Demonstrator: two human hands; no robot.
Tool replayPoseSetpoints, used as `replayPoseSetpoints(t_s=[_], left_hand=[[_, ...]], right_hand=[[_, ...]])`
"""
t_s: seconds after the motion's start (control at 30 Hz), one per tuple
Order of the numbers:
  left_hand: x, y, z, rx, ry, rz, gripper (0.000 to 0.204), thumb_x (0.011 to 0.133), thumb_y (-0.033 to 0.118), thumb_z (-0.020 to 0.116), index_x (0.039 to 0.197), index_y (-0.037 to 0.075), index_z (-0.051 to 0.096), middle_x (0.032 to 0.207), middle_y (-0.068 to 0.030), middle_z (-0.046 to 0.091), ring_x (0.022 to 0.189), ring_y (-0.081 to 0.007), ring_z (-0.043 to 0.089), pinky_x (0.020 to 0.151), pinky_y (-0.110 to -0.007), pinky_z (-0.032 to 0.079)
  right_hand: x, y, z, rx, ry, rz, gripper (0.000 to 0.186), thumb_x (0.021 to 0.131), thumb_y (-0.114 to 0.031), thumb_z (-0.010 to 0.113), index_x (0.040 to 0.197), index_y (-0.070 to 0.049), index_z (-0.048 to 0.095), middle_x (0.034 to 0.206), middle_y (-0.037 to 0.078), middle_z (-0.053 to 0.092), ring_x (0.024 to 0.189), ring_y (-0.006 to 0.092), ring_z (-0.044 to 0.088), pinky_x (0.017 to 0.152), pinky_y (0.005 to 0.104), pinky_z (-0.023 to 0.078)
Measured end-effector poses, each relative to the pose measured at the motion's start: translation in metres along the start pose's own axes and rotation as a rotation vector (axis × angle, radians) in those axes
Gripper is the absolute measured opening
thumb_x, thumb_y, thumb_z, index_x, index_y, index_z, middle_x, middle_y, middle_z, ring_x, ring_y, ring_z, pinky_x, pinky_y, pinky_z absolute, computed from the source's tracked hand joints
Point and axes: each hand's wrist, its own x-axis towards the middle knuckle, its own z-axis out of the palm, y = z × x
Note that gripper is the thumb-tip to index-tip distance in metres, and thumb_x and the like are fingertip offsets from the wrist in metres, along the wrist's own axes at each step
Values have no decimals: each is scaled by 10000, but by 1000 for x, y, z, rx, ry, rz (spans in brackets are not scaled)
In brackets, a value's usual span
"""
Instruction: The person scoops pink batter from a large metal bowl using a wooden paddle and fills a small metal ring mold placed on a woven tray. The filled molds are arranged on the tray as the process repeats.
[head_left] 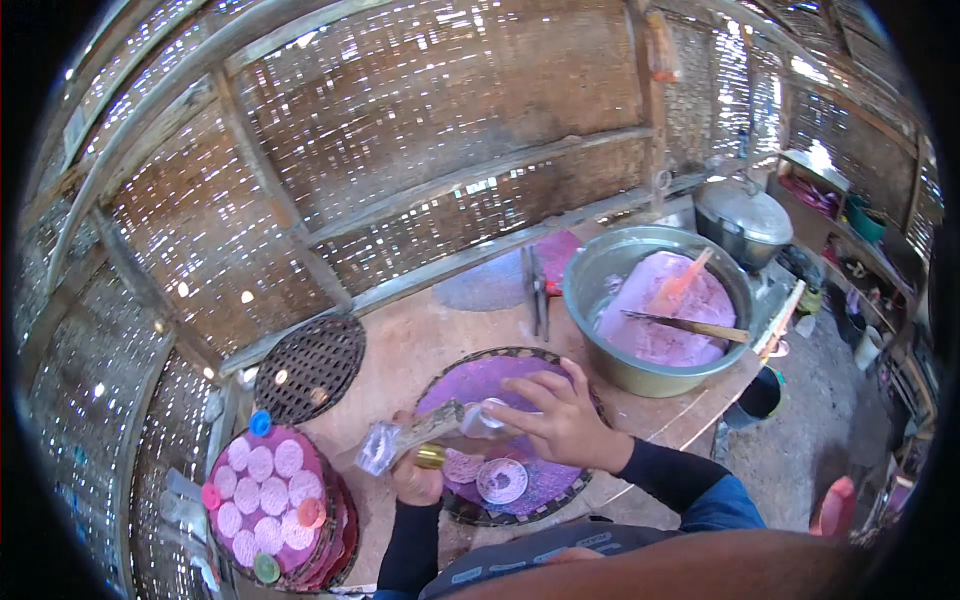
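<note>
My left hand (417, 484) is closed round a wooden hand tool (425, 428) with a shiny silver end and a gold-coloured cylinder beside my fingers. Stretched out over the round tray, my right hand (568, 422) has its fingers spread, the tips at a small whitish cup-like piece (481, 420) by the tool's far end. Whether they grip it cannot be made out. Beneath both hands lies a round woven tray (527, 366) with a purple surface. On it sit a white ring-shaped perforated disc (502, 481) and a pink round of stringy dough (462, 465).
Stacked trays with several pink dough rounds (273, 495) stand at left, near a dark woven mat (311, 368). At right, a large basin (648, 382) holds pink dough, a pink scoop and a wooden-handled tool. Tongs (537, 300) lie behind; a lidded pot (744, 215) stands beyond.
</note>
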Motion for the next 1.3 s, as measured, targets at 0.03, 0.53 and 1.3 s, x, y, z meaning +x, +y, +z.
replayPoseSetpoints(t_s=[0.03,0.53,1.3], left_hand=[[0,2,-3,43,36,-7,329,711,166,744,968,120,544,1048,-38,483,1044,-190,494,896,-364,438],[48,22,-41,510,426,227,305,710,185,736,935,115,543,995,-34,483,987,-187,502,847,-365,440],[66,-12,-35,720,553,270,276,709,213,724,885,107,540,915,-27,482,899,-182,514,772,-367,444]], right_hand=[[5,11,-6,82,-14,30,520,680,-136,626,1196,-186,581,1144,88,547,1052,288,495,953,479,333],[-98,244,-86,-681,-690,527,335,823,-182,516,1153,-131,521,932,138,594,812,278,640,596,408,497],[-37,415,15,-693,-994,259,121,666,-187,618,712,-106,695,731,111,675,674,259,671,588,389,511]])
